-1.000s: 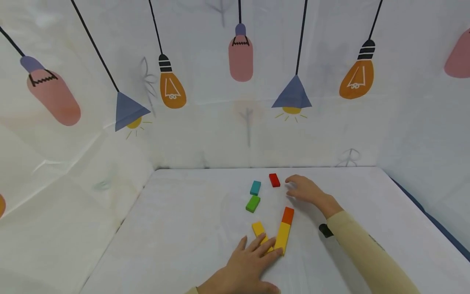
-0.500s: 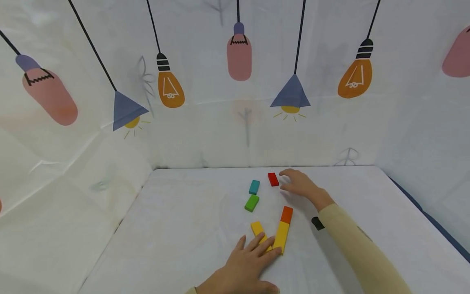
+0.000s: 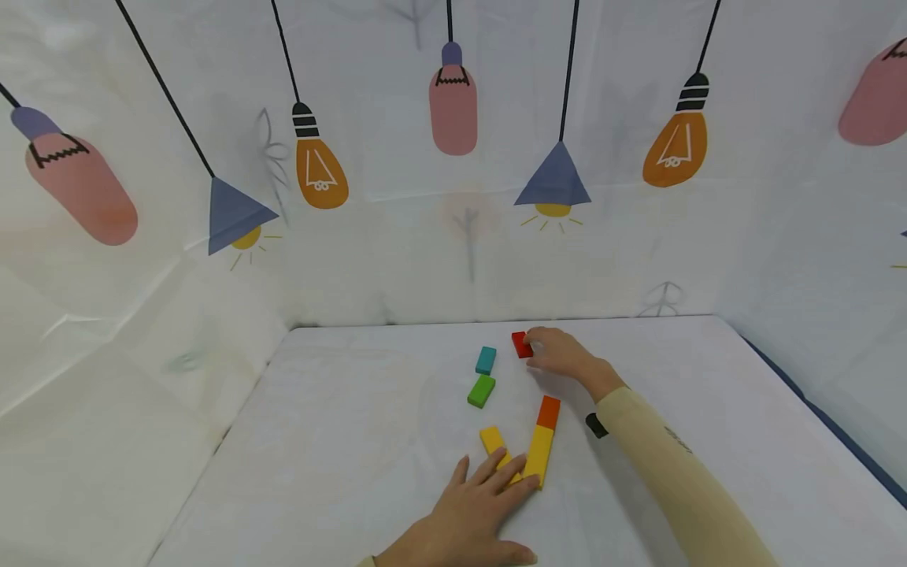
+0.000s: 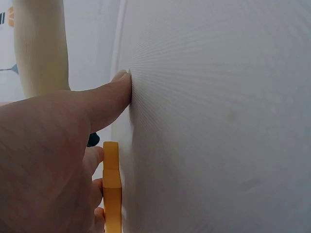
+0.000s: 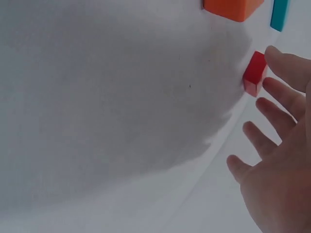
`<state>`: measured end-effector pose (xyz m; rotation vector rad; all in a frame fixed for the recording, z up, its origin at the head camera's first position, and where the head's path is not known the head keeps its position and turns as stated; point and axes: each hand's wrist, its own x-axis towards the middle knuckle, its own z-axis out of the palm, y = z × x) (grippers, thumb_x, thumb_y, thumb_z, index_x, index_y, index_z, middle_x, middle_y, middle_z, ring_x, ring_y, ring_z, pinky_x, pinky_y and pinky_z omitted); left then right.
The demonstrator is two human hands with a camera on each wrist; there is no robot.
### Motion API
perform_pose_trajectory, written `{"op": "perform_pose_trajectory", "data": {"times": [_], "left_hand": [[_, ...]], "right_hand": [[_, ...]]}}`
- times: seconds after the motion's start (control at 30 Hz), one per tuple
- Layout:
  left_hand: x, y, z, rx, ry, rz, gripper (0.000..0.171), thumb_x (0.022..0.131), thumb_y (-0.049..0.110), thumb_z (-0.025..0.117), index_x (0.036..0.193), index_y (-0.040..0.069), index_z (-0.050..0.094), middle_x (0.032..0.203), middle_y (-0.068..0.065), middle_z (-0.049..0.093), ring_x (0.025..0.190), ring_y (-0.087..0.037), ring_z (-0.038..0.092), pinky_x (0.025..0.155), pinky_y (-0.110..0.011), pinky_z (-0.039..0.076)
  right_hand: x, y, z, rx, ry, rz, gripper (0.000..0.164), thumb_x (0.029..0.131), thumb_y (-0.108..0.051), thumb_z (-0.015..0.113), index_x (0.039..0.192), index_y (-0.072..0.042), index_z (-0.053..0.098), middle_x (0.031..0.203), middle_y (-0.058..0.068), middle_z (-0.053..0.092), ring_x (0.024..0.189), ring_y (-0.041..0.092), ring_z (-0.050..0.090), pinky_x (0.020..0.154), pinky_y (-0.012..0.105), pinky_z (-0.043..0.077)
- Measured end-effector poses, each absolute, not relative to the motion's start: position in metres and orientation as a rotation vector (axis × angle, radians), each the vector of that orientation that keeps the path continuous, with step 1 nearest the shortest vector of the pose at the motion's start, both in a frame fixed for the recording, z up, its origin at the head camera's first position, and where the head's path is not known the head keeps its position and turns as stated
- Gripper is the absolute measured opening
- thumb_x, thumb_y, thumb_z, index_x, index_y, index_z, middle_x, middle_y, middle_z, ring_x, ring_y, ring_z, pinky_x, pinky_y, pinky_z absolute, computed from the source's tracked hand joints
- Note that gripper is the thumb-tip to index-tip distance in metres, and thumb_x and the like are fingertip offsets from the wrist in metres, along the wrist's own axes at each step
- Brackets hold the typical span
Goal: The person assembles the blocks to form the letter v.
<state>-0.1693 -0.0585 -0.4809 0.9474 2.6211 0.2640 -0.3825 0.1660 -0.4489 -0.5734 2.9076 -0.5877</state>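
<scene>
My left hand lies with fingers spread and straight, fingertips resting on two yellow blocks that meet at their near ends in a V. An orange block extends the right yellow one. Seen from the left wrist, the yellow blocks stand beside the fingertips. Near the table's back, my right hand reaches a red block, its index fingertip overlapping the block's edge. The right wrist view shows thumb and index finger close by the red block, the other fingers loosely spread.
A teal block and a green block lie end to end left of my right hand. The white table meets a cloth wall printed with lamps. A dark strap shows under the right sleeve.
My right hand has moved left until its fingertips overlap the red block's edge. The left hand stays on the yellow blocks, and the whole view has shifted slightly.
</scene>
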Motion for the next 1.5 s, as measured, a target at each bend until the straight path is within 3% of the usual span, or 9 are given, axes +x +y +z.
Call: {"op": "perform_pose_trajectory", "data": {"times": [0.43, 0.7, 1.1, 1.5], "left_hand": [[-0.166, -0.061, -0.474, 0.953, 2.640, 0.265, 0.082, 0.083, 0.079, 0.051, 0.153, 0.051, 0.019, 0.166, 0.019, 0.011, 0.156, -0.021, 0.012, 0.110, -0.072, 0.029], [-0.168, -0.060, -0.476, 0.926, 2.616, 0.253, 0.082, 0.082, 0.080, 0.051, 0.152, 0.053, 0.018, 0.166, 0.020, 0.012, 0.156, -0.020, 0.012, 0.111, -0.072, 0.028], [-0.168, -0.059, -0.475, 0.953, 2.629, 0.248, 0.082, 0.083, 0.080, 0.051, 0.152, 0.052, 0.017, 0.166, 0.020, 0.011, 0.156, -0.020, 0.012, 0.112, -0.070, 0.029], [-0.167, -0.060, -0.474, 0.957, 2.627, 0.253, 0.083, 0.083, 0.079, 0.051, 0.153, 0.051, 0.017, 0.166, 0.019, 0.011, 0.156, -0.021, 0.013, 0.112, -0.069, 0.029]], "right_hand": [[-0.395, 0.156, -0.447, -0.635, 2.922, -0.529, 0.038, 0.089, -0.013, 0.063, 0.126, -0.003, 0.060, 0.128, 0.013, 0.063, 0.112, 0.029, 0.055, 0.105, 0.049, 0.047], [-0.397, 0.150, -0.443, -0.608, 2.874, -0.583, 0.037, 0.090, -0.012, 0.061, 0.126, -0.003, 0.060, 0.131, 0.015, 0.061, 0.114, 0.031, 0.053, 0.108, 0.050, 0.045], [-0.406, 0.149, -0.443, -0.600, 2.850, -0.593, 0.028, 0.086, -0.004, 0.060, 0.114, -0.006, 0.060, 0.109, 0.011, 0.062, 0.101, 0.027, 0.054, 0.092, 0.043, 0.050], [-0.411, 0.145, -0.448, -0.622, 2.851, -0.634, 0.026, 0.084, -0.002, 0.060, 0.109, -0.007, 0.060, 0.103, 0.010, 0.061, 0.094, 0.026, 0.053, 0.082, 0.038, 0.049]]}}
